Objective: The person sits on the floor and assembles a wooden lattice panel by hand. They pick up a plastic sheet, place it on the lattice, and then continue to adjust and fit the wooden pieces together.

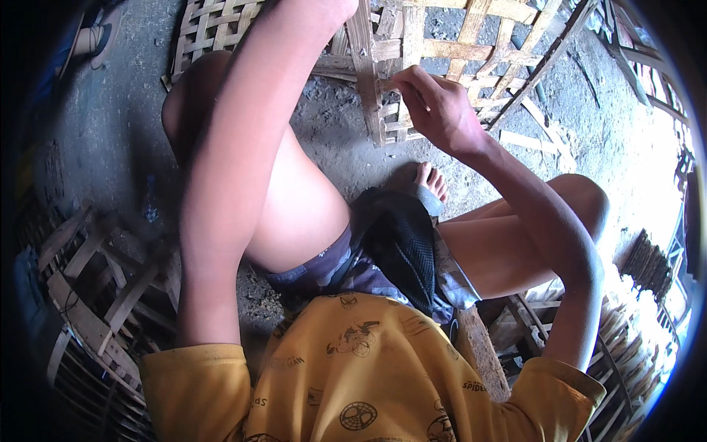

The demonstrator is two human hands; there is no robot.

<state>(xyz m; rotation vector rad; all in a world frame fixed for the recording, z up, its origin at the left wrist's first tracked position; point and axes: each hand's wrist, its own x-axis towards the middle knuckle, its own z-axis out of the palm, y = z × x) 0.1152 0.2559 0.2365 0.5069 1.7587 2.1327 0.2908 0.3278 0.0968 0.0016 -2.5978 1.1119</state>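
A woven panel of split bamboo strips (pixel 412 44), open-meshed like a basket side, stands in front of me at the top of the head view. A flat upright slat (pixel 364 74) runs along its left side. My right hand (pixel 442 110) is closed in a pinch beside this slat, with the end of a thin bamboo strip (pixel 387 85) at its fingertips. My left forearm reaches up past my knee, and only the wrist end of my left hand (pixel 340 6) shows at the top edge. Its fingers are out of the picture.
Another woven bamboo piece (pixel 213 33) lies at the upper left. Loose bamboo offcuts (pixel 526 141) are on the grey floor (pixel 582 103) at right. Bamboo lattice (pixel 96 295) stands at lower left. A wooden plank (pixel 482 357) is under me; my bare foot (pixel 433 180) is below the panel.
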